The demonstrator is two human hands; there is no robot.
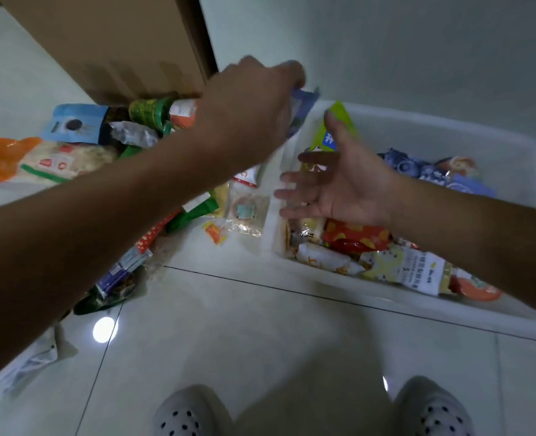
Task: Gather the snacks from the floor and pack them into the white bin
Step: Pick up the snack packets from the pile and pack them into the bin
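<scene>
A blue packet is gripped in the left hand, hanging long-axis downward over the white bin's near-left rim. The right hand, spread wide and holding nothing, is poised just beneath it.

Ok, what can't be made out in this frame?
Head view only:
- Blue packet in the left hand: motion-blurred, mostly behind the hand; print unreadable.
- Floor snacks: partly hidden under the left forearm.
- White bin: right end cut off by the right forearm.
- Green packet: lower part behind the right hand.
</scene>
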